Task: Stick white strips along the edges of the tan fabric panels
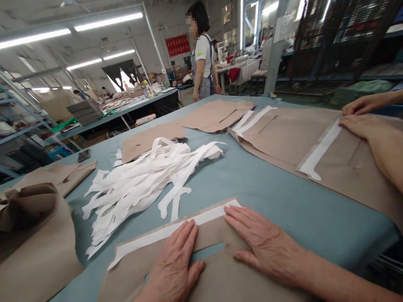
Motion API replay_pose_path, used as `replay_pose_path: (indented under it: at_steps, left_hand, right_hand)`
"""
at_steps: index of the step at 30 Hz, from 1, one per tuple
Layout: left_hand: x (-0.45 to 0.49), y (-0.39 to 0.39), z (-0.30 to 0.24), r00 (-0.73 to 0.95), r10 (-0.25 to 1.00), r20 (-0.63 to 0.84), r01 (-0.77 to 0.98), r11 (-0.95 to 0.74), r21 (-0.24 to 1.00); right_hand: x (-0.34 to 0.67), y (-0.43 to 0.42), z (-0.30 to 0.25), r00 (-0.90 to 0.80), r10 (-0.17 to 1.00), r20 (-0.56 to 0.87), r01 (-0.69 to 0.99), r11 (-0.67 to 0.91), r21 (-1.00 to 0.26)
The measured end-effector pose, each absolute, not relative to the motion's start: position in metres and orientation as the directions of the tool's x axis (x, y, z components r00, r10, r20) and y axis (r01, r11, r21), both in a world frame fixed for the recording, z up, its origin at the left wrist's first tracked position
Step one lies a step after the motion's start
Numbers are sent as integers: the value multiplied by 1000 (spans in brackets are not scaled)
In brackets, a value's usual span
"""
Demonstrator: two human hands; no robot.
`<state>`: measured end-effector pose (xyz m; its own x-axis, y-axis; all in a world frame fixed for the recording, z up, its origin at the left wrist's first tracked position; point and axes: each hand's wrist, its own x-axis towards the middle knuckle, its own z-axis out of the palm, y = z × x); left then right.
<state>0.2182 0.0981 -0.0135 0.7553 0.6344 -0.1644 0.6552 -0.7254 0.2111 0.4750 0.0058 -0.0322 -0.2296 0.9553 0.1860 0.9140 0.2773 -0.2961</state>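
Both my hands lie flat on a tan fabric panel (217,283) at the front of the table. A white interfacing strip (148,239) runs along the panel's far edge. My left hand (175,268) has its fingertips on the strip near its middle, thumb out to the side. At the strip's right end, my right hand (259,243) presses with fingers stretched out. Between the hands, a slit in the panel shows the blue table. Beyond them sits a loose pile of white interfacing strips (144,178).
At right, a co-worker's hands (364,116) rest on another tan panel (290,140) with a white strip (322,149). Tan pieces (216,113) lie farther back on the blue table (270,201); folded tan fabric (28,236) is at left, beside a phone (84,155). A person (202,54) stands behind.
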Motion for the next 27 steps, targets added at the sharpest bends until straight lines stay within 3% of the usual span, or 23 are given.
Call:
replay_pose_path:
  at_steps: [12, 14, 18, 20, 27]
  left_hand:
    - [151, 94, -11, 541, 827, -154, 839, -544, 28]
    - [176, 91, -2, 601, 788, -133, 799, -598, 65]
    - [262, 85, 6, 854, 516, -61, 511, -812, 281]
    - [298, 86, 2, 890, 456, 2, 428, -837, 339]
    - [271, 97, -15, 870, 493, -16, 468, -815, 343]
  right_hand:
    - [495, -7, -47, -205, 910, 359, 960, 258, -105]
    - [493, -6, -46, -211, 906, 368, 963, 256, -78]
    - [492, -3, -47, -238, 891, 388, 965, 262, -10]
    - [493, -2, -49, -253, 878, 407, 964, 266, 25]
    - [502, 1, -61, -303, 815, 493, 949, 304, 81]
